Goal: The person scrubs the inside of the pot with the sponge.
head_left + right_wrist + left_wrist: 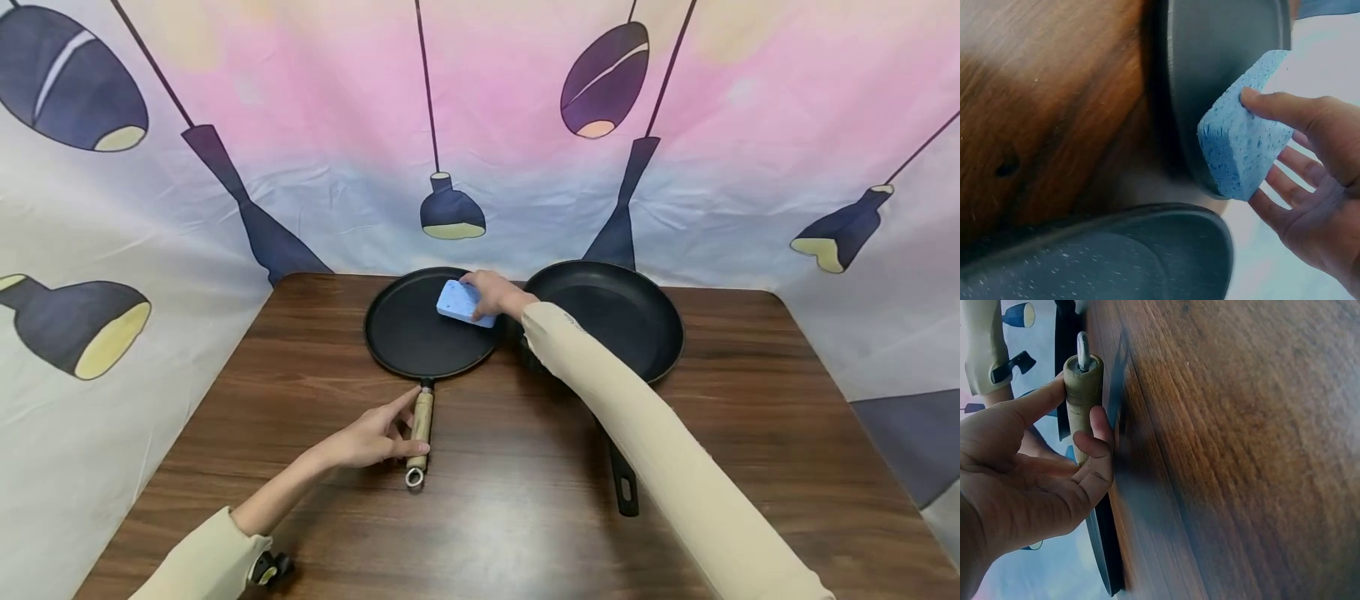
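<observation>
A flat black pan [408,333] lies at the back of the table, its wooden handle [422,421] pointing toward me. My left hand [371,435] grips that handle, with thumb and fingers on either side of it in the left wrist view. A metal hanging ring [1083,350] sticks out at the handle's end. Over the right part of the flat pan, my right hand [495,293] holds a light blue sponge [459,302]. In the right wrist view the thumb presses one face of the sponge [1244,128] and the fingers bend behind it, its lower edge at the pan's surface.
To the right stands a deeper black frying pan [600,304], partly behind my right sleeve [637,417]. Its black handle [624,483] reaches toward the front. The wooden table [510,517] ends at a printed cloth backdrop [337,208].
</observation>
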Available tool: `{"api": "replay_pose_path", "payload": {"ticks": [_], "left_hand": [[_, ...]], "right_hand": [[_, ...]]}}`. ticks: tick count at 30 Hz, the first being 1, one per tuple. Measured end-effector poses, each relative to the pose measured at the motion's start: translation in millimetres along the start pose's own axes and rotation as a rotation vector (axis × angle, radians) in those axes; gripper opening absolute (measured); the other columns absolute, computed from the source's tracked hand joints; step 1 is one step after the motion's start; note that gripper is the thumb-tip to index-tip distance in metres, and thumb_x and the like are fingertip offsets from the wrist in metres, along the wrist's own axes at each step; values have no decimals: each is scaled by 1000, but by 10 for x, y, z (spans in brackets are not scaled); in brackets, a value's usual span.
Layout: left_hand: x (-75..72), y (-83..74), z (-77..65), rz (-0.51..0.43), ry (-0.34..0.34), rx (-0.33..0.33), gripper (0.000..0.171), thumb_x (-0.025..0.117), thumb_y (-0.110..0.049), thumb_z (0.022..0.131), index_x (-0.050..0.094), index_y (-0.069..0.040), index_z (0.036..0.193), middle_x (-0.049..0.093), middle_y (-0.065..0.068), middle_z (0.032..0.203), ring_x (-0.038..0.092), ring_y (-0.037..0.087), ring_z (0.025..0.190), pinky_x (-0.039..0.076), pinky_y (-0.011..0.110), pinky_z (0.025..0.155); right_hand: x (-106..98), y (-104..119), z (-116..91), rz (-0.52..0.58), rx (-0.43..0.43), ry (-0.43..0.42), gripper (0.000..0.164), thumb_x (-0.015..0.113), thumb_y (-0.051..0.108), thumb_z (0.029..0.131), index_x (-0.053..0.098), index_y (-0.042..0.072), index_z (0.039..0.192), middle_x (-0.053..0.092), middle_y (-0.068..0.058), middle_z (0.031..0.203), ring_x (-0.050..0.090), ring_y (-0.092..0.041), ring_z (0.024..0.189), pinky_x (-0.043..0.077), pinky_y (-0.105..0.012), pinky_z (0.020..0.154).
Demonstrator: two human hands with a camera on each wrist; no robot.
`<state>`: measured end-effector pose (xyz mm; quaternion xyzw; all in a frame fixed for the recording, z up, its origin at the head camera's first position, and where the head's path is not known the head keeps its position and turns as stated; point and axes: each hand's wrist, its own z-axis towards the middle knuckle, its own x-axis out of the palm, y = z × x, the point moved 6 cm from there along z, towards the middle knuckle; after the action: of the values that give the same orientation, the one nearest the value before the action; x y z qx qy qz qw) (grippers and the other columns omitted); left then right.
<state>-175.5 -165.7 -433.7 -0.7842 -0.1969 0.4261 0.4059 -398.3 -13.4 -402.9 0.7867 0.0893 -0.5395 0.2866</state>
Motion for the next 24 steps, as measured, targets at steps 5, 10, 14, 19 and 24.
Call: {"api": "replay_pose_path", "payload": {"ticks": [5,10,14,19,24], "left_hand": [[9,-78,41,-84,4,3,93,73,-24,85,11,-5,152,51,19,111,60,19,62,56,34,53],[-16,-99,32,-179,-22,-46,94,76,-17,82,14,-4,152,49,22,114,63,18,60,60,38,57],[-22,-96,44,-192,-39,-63,94,77,-15,80,17,-3,151,50,23,114,64,18,62,61,37,59],[-1,-50,59,-216,-48,-98,94,78,-13,79,19,-4,151,50,22,112,65,17,66,61,38,60],[29,12,13,-254,-43,-113,94,78,-14,79,18,-5,151,48,21,113,64,16,69,61,39,62]], "right_hand": [[11,-72,-13,-28,35,-4,68,75,20,84,42,12,143,44,-8,145,41,-22,132,39,-34,108],[3,-50,-79,35,0,8,65,79,23,79,52,12,137,53,-6,138,48,-19,128,41,-31,108],[44,-32,-146,46,-8,30,62,79,26,78,55,15,134,55,-4,136,50,-18,126,42,-31,107],[151,43,-198,-25,-37,58,61,79,31,78,56,19,133,55,0,137,50,-19,125,45,-31,104],[284,194,-197,-129,-71,77,60,77,35,78,56,26,133,52,3,139,51,-18,124,49,-31,98]]}}
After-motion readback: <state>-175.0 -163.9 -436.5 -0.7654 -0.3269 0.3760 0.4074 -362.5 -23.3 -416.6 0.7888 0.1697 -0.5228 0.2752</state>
